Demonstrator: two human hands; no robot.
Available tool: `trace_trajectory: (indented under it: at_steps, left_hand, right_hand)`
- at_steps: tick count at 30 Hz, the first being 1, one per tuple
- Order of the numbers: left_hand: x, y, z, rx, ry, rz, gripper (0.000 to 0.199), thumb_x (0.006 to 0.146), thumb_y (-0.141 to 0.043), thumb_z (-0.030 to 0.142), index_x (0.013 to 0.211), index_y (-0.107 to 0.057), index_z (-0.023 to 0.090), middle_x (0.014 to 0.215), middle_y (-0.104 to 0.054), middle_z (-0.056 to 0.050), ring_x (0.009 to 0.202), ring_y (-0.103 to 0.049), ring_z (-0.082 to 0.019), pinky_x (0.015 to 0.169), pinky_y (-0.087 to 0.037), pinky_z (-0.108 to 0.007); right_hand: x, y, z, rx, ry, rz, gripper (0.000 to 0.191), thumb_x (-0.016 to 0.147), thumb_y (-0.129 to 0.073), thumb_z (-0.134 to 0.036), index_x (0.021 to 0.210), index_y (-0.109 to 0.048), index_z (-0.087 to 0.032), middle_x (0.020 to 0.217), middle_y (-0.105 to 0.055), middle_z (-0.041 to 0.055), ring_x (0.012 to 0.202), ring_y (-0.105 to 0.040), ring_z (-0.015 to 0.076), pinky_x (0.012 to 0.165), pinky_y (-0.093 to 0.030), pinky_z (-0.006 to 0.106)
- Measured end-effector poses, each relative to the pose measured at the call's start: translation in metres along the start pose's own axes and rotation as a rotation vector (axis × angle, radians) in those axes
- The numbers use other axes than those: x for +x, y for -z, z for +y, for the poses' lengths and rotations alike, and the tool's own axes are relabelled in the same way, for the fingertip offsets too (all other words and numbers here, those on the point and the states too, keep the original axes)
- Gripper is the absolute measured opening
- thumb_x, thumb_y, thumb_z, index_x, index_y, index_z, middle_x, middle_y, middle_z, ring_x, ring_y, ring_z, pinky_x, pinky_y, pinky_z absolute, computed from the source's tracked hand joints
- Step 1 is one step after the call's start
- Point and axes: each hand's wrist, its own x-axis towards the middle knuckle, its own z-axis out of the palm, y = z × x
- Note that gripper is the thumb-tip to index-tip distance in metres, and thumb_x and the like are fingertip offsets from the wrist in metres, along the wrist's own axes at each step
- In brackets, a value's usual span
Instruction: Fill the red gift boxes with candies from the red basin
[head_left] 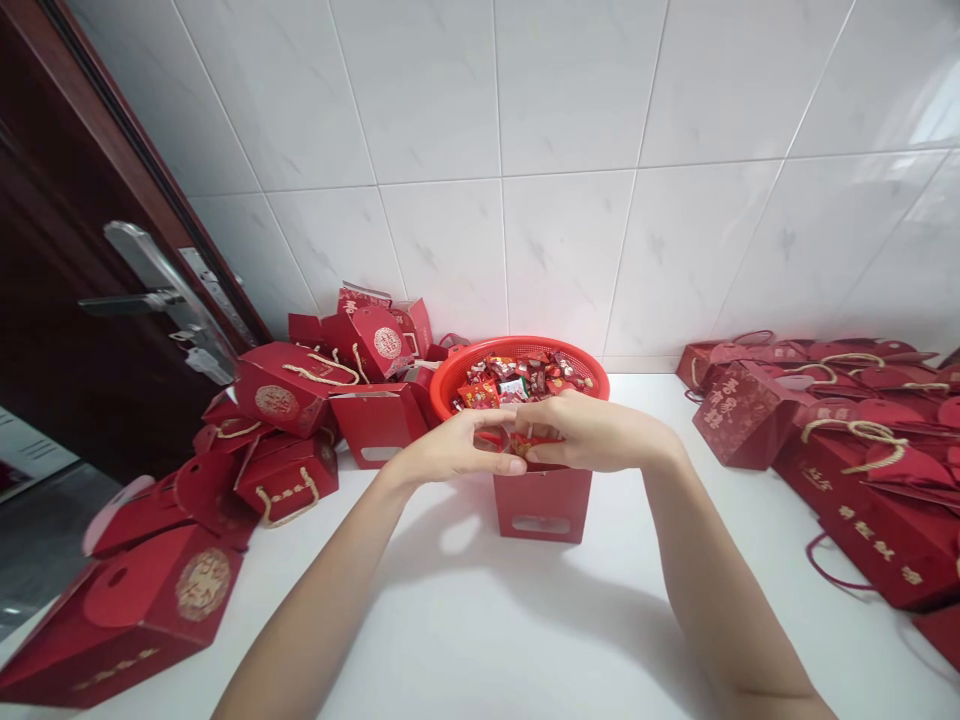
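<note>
A red paper gift box (541, 505) with a small clear window stands upright on the white table. Both hands meet over its top. My left hand (454, 447) is at the box's left upper edge, thumb and forefinger apart, with red behind the gap. Curled downward at the mouth of the box are the fingers of my right hand (592, 430); what they pinch is hidden. Red and gold wrapping shows beneath them. Right behind the box, a red plastic basket (444, 385) holds many wrapped candies (536, 375).
Red gift boxes with rope handles are heaped at the left (285, 385), and rows of similar boxes (847, 490) line the right. White wall tiles (570, 240) rise behind the table (480, 620). A dark door with a metal handle (146, 255) is at the far left.
</note>
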Motion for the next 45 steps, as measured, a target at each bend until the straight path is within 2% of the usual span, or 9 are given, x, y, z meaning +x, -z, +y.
trace_trajectory:
  at_steps: [5,14,22,28,31,34,38,41,45]
  left_hand:
    - [0.001,0.0,-0.002,0.004,-0.031,-0.016,0.054,0.079,-0.075,0.037,0.13,-0.064,0.024,0.123,-0.068,-0.005,0.115,-0.061,-0.026,0.105,-0.043,-0.04]
    - [0.003,0.0,-0.003,0.049,-0.033,0.011,0.046,0.085,-0.068,0.04,0.128,-0.066,0.024,0.121,-0.07,-0.005,0.114,-0.062,-0.025,0.102,-0.046,-0.037]
    - [0.003,-0.003,-0.006,0.114,-0.027,0.081,0.047,0.084,-0.068,0.044,0.128,-0.067,0.026,0.138,-0.063,-0.005,0.13,-0.055,-0.029,0.102,-0.049,-0.037]
    - [0.01,-0.012,-0.014,0.181,-0.134,0.266,0.031,0.086,-0.065,0.034,0.114,-0.075,0.024,0.121,-0.073,-0.005,0.12,-0.063,-0.029,0.098,-0.053,-0.04]
    - [0.013,-0.013,-0.019,0.18,-0.16,0.35,0.032,0.085,-0.066,0.036,0.113,-0.075,0.023,0.122,-0.072,-0.006,0.12,-0.063,-0.03,0.094,-0.056,-0.04]
    - [0.015,-0.01,-0.023,0.138,-0.189,0.455,0.043,0.084,-0.069,0.038,0.124,-0.069,0.023,0.128,-0.069,-0.008,0.113,-0.066,-0.029,0.089,-0.058,-0.038]
    - [0.015,-0.005,-0.024,-0.007,-0.227,0.519,0.07,0.082,-0.072,0.042,0.145,-0.049,0.021,0.117,-0.073,-0.011,0.099,-0.071,-0.027,0.079,-0.06,-0.035]
    - [0.014,-0.002,-0.022,-0.122,-0.24,0.547,0.075,0.08,-0.074,0.043,0.145,-0.046,0.017,0.108,-0.076,-0.012,0.103,-0.071,-0.028,0.083,-0.06,-0.037]
    - [0.013,0.0,-0.02,-0.171,-0.251,0.588,0.062,0.078,-0.075,0.042,0.131,-0.054,0.016,0.1,-0.077,-0.01,0.095,-0.073,-0.027,0.082,-0.06,-0.036]
  right_hand:
    - [0.003,-0.002,0.0,0.022,0.009,-0.088,0.024,0.09,-0.046,-0.012,0.094,-0.068,-0.018,0.088,-0.07,0.004,0.068,-0.057,0.0136,0.057,-0.036,0.025]
    - [0.004,-0.002,0.003,-0.017,-0.023,-0.077,0.022,0.092,-0.044,-0.013,0.089,-0.065,-0.017,0.081,-0.066,0.0033,0.064,-0.052,0.0134,0.057,-0.033,0.026]
    - [-0.008,0.008,0.006,0.057,-0.037,0.164,0.015,0.093,-0.051,-0.022,0.099,-0.065,-0.018,0.09,-0.071,0.0055,0.075,-0.061,0.0159,0.06,-0.038,0.025]
    - [-0.018,0.015,0.015,0.043,-0.006,0.354,0.02,0.092,-0.051,-0.024,0.104,-0.066,-0.019,0.097,-0.072,0.0062,0.086,-0.065,0.0195,0.071,-0.047,0.029]
    - [-0.02,0.017,0.021,0.049,-0.041,0.384,0.021,0.092,-0.052,-0.029,0.104,-0.066,-0.02,0.103,-0.071,0.007,0.091,-0.066,0.0208,0.074,-0.05,0.031]
    - [-0.021,0.018,0.027,0.044,-0.091,0.346,0.025,0.091,-0.054,-0.033,0.11,-0.064,-0.02,0.112,-0.069,0.0083,0.095,-0.066,0.0222,0.076,-0.051,0.033]
    - [-0.019,0.018,0.034,0.062,-0.135,0.352,0.038,0.087,-0.059,-0.035,0.123,-0.058,-0.023,0.123,-0.065,0.0096,0.104,-0.063,0.0244,0.08,-0.051,0.036]
    - [-0.017,0.019,0.037,0.07,-0.17,0.358,0.036,0.084,-0.063,-0.032,0.119,-0.059,-0.024,0.114,-0.067,0.0079,0.098,-0.064,0.024,0.075,-0.05,0.034]
    - [-0.014,0.019,0.04,0.202,-0.128,0.305,0.016,0.085,-0.059,-0.027,0.1,-0.058,-0.022,0.091,-0.069,0.0036,0.082,-0.064,0.0202,0.065,-0.048,0.031]
